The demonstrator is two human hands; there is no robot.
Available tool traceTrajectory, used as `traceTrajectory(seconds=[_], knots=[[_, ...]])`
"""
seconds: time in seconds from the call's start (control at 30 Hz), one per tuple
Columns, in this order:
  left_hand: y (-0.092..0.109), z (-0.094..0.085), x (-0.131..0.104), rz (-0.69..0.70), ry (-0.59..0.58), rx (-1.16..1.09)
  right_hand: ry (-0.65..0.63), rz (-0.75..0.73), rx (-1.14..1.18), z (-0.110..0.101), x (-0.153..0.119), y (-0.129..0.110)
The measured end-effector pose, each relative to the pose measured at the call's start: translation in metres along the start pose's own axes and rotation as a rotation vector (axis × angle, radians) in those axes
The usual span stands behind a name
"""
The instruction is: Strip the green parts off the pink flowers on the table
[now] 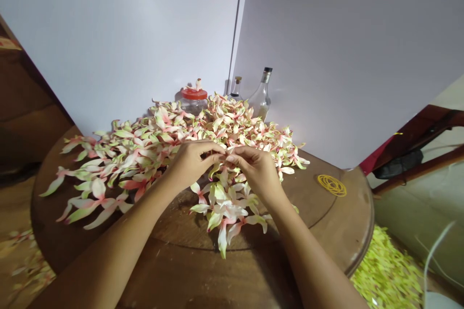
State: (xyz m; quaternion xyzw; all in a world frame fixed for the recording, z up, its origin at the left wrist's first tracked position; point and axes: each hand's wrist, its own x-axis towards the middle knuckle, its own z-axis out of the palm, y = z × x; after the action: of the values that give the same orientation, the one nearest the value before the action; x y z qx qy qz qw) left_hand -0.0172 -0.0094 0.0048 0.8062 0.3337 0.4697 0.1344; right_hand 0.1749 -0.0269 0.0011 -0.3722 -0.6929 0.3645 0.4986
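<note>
Pink-and-white flowers (126,142) lay heaped on the wooden table (181,273). The left hand (195,158) and right hand (256,166) reached inward above one flower cluster (226,210), fingertips pinched together, anything between them hidden. Two glass bottles (260,100) and one jar (193,105) stood behind.

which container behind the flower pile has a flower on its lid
The squat, red-lidded jar, leftmost of the three: a flower lies on its lid, while the small bottle and the taller bottle bear none on their caps.
</note>
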Motion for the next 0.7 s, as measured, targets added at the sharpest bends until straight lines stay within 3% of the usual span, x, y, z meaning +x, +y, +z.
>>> traceTrajectory(seconds=[0.3, 0.53, 0.7], knots=[[0.0054, 0.0030, -0.0021, 0.178, 0.011, 0.225, 0.005, 0.014, -0.024, 0.0012, 0.0001, -0.0015], [-0.0023, -0.0025, -0.0021, 0.121, -0.066, 0.306, 0.000, -0.181, -0.617, -0.0013, -0.0012, -0.0039], [0.0003, -0.0029, -0.0020, 0.123, -0.027, 0.298, 0.036, -0.150, -0.528, -0.0022, -0.0007, -0.0032]])
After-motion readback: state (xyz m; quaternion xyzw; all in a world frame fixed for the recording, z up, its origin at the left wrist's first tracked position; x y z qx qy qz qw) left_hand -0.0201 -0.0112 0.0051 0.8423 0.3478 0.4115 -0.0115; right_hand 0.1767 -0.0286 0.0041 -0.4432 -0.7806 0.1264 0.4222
